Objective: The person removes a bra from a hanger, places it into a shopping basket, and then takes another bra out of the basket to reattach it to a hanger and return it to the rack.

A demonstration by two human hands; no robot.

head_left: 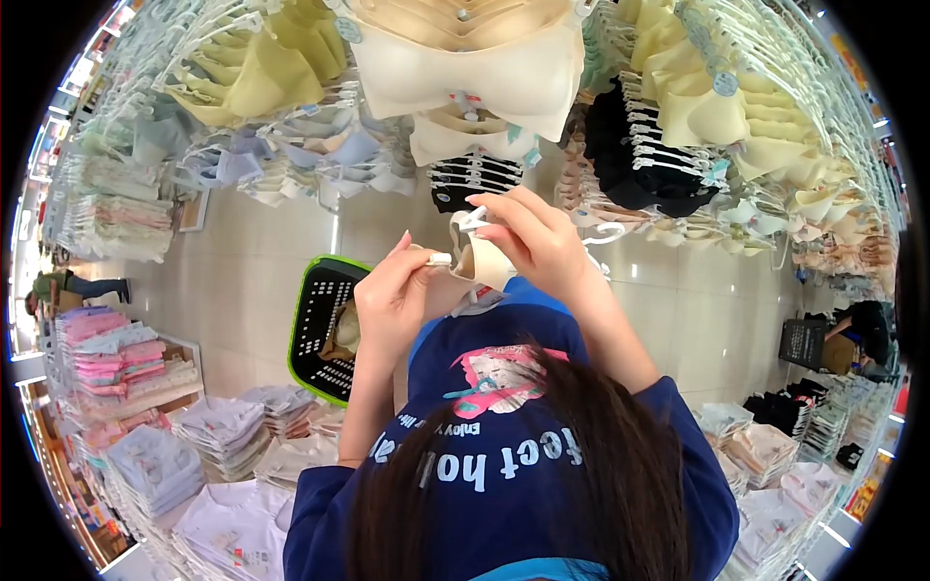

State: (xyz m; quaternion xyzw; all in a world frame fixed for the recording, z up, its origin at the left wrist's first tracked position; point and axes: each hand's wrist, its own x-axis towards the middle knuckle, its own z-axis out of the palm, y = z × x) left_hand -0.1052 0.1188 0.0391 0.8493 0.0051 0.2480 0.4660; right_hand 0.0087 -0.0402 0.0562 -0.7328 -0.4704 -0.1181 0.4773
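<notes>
A beige bra (487, 259) is held up in front of my chest between both hands, partly hidden by my fingers. My left hand (392, 290) is closed, thumb and fingers pinching a small white clip at the bra's left side. My right hand (536, 237) is closed on another white clip (475, 219) at the upper edge of the bra. A white hanger hook (605, 232) sticks out beyond my right wrist. A tag hangs below the bra, against my dark blue shirt (523, 387).
Cream bras (465, 82) hang on a rack ahead, with yellow ones (262, 73) and black garments (639, 160) alongside. A black basket with a green rim (302, 334) stands on the floor at my left, holding beige items. Folded clothes (228, 426) are stacked behind me. Other people are far off at both sides.
</notes>
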